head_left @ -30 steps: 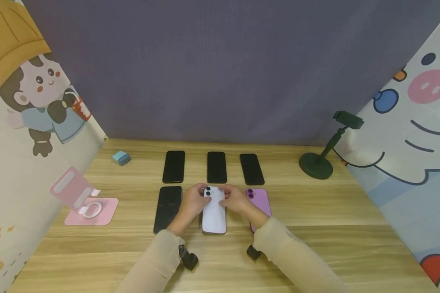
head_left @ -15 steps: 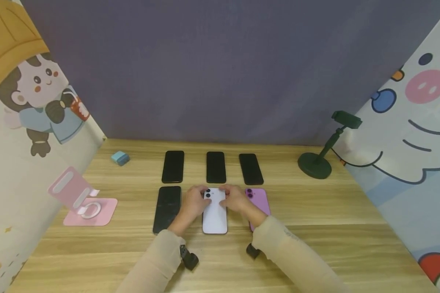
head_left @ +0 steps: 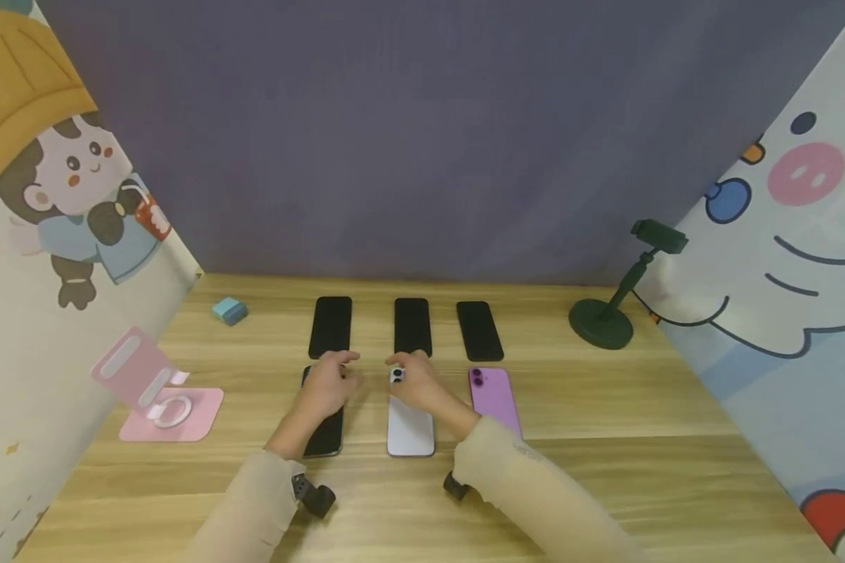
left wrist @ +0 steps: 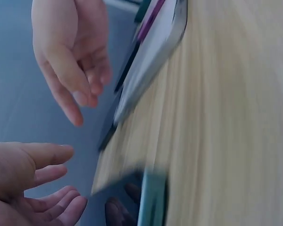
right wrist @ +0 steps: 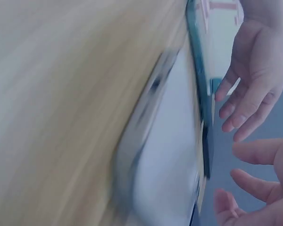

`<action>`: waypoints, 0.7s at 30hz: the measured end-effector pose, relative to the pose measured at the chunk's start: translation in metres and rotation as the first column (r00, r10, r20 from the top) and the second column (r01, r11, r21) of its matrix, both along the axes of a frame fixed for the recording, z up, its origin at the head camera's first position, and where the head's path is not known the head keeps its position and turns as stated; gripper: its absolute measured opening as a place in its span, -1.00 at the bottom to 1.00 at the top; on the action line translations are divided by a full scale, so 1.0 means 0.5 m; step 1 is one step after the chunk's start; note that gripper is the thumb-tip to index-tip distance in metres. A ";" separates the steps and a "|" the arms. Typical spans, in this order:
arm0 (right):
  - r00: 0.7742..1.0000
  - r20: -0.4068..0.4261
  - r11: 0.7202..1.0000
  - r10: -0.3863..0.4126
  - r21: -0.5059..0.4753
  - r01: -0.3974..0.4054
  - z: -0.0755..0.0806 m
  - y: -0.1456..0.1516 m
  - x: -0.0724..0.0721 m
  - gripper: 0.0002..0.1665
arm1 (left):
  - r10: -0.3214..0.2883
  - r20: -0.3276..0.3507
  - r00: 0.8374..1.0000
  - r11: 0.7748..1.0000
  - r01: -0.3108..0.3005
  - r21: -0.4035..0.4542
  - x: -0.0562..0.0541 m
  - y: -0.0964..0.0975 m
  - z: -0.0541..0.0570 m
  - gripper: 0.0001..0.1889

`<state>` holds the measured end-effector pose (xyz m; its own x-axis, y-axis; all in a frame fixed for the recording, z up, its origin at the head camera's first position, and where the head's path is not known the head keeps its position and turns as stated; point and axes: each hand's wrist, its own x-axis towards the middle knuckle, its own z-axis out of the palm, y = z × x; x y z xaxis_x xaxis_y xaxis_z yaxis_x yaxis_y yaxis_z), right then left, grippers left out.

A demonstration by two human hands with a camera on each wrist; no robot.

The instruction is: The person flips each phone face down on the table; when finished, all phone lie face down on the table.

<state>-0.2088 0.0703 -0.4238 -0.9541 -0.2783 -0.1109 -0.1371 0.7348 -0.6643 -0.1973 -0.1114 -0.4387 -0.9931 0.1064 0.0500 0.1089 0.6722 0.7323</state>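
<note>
A white phone point(head_left: 410, 432) lies back up in the middle of the front row, its two camera lenses at the far end. Over that end hovers my right hand point(head_left: 418, 381), fingers relaxed and holding nothing. My left hand point(head_left: 326, 385) is above a black phone point(head_left: 325, 438) at the front left, its fingers loosely bent around empty air and hiding part of that phone. A purple phone point(head_left: 494, 397) lies back up to the right. In the left wrist view, the left hand point(left wrist: 30, 183) and right hand point(left wrist: 73, 54) face each other with a gap between.
Behind the front row, several black phones point(head_left: 412, 325) lie screen up. A pink folding stand point(head_left: 200, 418) is at left, with a small blue block point(head_left: 230, 311) beyond it. A dark green stand point(head_left: 601, 324) stands at the back right, before the grey curtain point(head_left: 422, 141).
Both hands have let go of the white phone's far end and risen. The left hand has moved left over the black phone; the right hand has shifted slightly left. The white phone lies in place.
</note>
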 end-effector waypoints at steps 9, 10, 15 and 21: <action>0.999 0.016 0.993 0.036 -0.109 -0.034 -0.022 -0.101 -0.009 -0.49 | 0.081 -0.008 0.997 0.997 -0.081 0.001 0.016 -0.122 -0.014 -0.58; 0.999 0.020 0.993 0.033 -0.112 -0.031 -0.025 -0.109 -0.010 -0.49 | 0.078 -0.002 0.997 0.997 -0.078 0.011 0.016 -0.128 -0.016 -0.57; 0.999 0.036 0.992 0.005 -0.126 0.000 -0.034 -0.136 -0.008 -0.49 | 0.054 0.018 0.998 0.998 -0.054 0.032 0.016 -0.145 -0.022 -0.57; 1.000 -0.021 0.997 -0.013 -0.080 0.011 -0.039 -0.154 -0.006 -0.53 | 0.057 0.027 0.998 0.998 -0.058 0.025 0.024 -0.147 -0.025 -0.64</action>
